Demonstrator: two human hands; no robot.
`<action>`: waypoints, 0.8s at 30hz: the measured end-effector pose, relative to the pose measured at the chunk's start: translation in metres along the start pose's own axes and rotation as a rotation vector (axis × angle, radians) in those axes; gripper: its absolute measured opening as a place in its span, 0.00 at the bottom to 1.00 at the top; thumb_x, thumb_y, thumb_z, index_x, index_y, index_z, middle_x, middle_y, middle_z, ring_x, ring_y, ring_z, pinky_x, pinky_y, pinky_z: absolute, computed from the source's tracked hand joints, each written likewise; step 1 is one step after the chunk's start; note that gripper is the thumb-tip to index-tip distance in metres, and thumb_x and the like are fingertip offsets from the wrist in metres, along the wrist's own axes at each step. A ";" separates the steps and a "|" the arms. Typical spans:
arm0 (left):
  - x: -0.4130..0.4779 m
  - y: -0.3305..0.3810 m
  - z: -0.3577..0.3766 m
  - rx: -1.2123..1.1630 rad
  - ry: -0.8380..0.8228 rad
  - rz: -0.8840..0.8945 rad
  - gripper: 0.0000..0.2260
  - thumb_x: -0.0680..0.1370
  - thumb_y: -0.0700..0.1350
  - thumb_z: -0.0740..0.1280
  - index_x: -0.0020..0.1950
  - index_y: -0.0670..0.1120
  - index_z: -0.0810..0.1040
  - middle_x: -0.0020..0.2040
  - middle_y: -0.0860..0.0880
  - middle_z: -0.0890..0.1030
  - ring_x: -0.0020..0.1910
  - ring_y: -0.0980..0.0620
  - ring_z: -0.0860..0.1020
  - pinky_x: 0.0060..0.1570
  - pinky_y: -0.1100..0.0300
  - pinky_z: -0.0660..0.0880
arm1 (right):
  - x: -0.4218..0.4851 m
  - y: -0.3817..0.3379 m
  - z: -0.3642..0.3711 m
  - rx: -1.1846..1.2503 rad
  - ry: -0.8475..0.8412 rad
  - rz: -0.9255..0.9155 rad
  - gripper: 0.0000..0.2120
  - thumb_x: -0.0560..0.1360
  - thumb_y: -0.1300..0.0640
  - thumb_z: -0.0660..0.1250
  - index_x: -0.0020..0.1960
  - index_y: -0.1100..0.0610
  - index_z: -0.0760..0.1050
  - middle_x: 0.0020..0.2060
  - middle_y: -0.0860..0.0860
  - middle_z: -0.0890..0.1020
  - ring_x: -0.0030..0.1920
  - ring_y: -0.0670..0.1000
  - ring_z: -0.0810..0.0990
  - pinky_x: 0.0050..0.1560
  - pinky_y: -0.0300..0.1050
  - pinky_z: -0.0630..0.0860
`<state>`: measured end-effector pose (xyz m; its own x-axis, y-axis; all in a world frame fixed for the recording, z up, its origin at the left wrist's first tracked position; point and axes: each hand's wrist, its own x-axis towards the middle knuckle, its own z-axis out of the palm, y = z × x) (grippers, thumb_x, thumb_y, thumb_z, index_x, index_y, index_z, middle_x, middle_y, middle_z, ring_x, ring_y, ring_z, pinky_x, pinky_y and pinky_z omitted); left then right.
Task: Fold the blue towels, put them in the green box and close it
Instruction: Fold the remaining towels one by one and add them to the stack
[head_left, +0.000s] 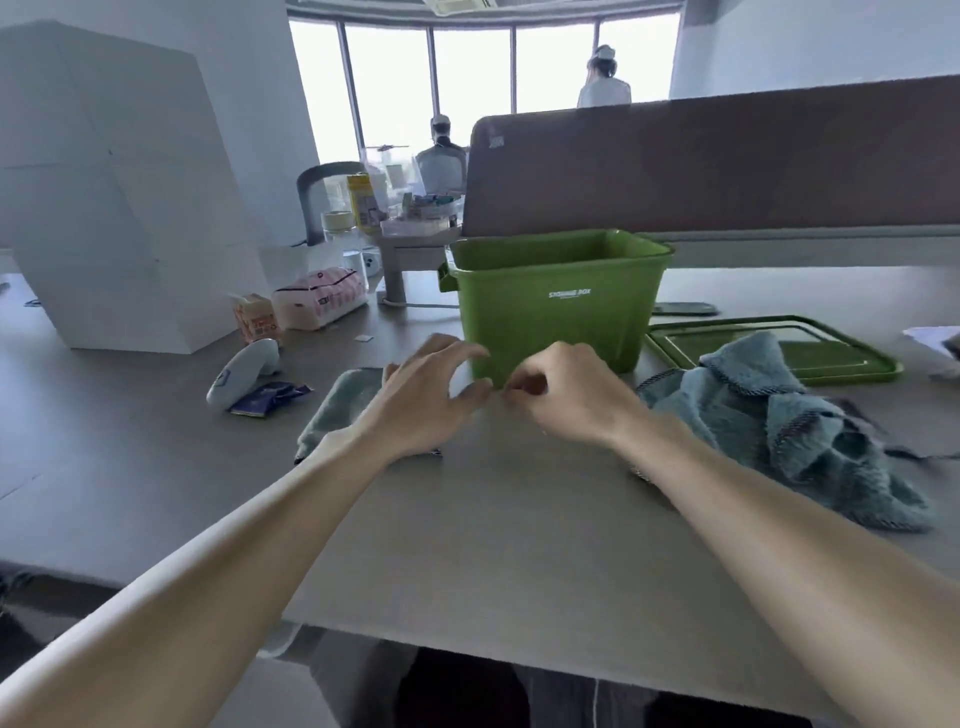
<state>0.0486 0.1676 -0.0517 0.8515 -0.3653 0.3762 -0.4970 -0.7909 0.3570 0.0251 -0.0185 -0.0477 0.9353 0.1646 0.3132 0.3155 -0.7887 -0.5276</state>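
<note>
My left hand (426, 400) hovers loosely curled with nothing visibly in it, hiding part of a folded pale-blue towel (337, 405). My right hand (561, 395) is curled; I cannot tell whether it pinches anything. Behind the hands stands an open green plastic box (550, 322); its blurred white print reads roughly "STORAGE BOX". A crumpled blue fleece towel (769, 431) hides part of the flat green lid (831, 358).

The box (558, 306) stands on the bench (493, 519). Right of the box lies its lid (810, 353), a crumpled towel (779, 431) overlapping its near edge. Left-front of the box, a second towel (337, 405) lies under the left hand (426, 400).
</note>
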 end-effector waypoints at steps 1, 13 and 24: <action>0.005 0.012 0.008 -0.038 0.003 0.038 0.14 0.79 0.54 0.65 0.64 0.55 0.76 0.63 0.54 0.74 0.61 0.51 0.74 0.62 0.51 0.67 | -0.007 0.007 -0.011 -0.027 0.026 0.007 0.08 0.72 0.49 0.68 0.42 0.51 0.85 0.33 0.46 0.83 0.39 0.52 0.83 0.44 0.50 0.80; 0.059 0.138 0.099 -0.307 -0.133 0.236 0.11 0.78 0.54 0.68 0.57 0.51 0.79 0.53 0.54 0.78 0.50 0.56 0.77 0.46 0.65 0.72 | -0.084 0.122 -0.136 -0.277 0.269 0.291 0.03 0.72 0.55 0.72 0.43 0.50 0.85 0.38 0.44 0.84 0.43 0.48 0.83 0.47 0.46 0.80; 0.096 0.177 0.141 -0.169 -0.090 0.241 0.16 0.75 0.49 0.69 0.62 0.59 0.78 0.55 0.52 0.74 0.58 0.51 0.72 0.48 0.52 0.59 | -0.078 0.160 -0.135 -0.340 0.138 0.232 0.17 0.70 0.54 0.74 0.58 0.48 0.82 0.52 0.50 0.81 0.54 0.53 0.78 0.55 0.51 0.76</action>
<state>0.0662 -0.0767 -0.0731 0.7136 -0.5801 0.3928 -0.7005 -0.5862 0.4070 -0.0190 -0.2376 -0.0499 0.9377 -0.1027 0.3320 0.0071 -0.9494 -0.3139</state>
